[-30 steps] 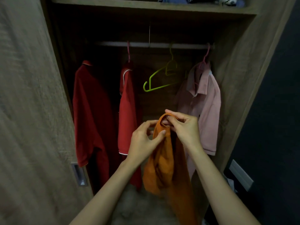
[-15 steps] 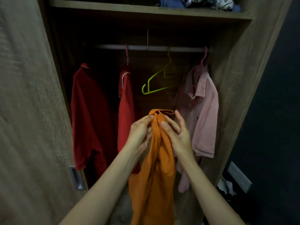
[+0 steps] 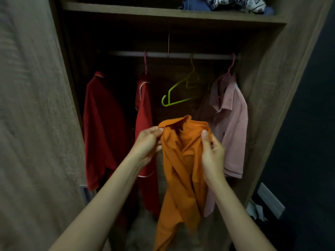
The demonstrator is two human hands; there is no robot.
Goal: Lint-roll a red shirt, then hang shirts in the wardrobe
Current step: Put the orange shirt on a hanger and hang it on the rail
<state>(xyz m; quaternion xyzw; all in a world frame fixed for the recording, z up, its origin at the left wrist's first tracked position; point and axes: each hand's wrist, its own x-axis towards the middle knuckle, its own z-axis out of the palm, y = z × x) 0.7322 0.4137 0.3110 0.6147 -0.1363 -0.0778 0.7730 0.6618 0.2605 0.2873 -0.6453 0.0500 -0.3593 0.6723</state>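
Head view: left grip (image 3: 147,142) and right grip (image 3: 213,156) each pinch the collar of the limp orange cotton shirt (image 3: 181,169), held before the wooden wardrobe (image 3: 268,87), just below the empty lime-green plastic hanger (image 3: 181,101). Best, I judge: spread the collar wide, hold one pinch firm, thread the hanger in.

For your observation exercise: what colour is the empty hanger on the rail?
The hanger is lime green; head view.

Folded clothes (image 3: 233,3) on the shelf (image 3: 163,14) are cut by the top edge. The wardrobe door (image 3: 30,115) is blurred. The orange shirt (image 3: 181,178) runs off the bottom edge and hides part of the pink shirt (image 3: 233,127).
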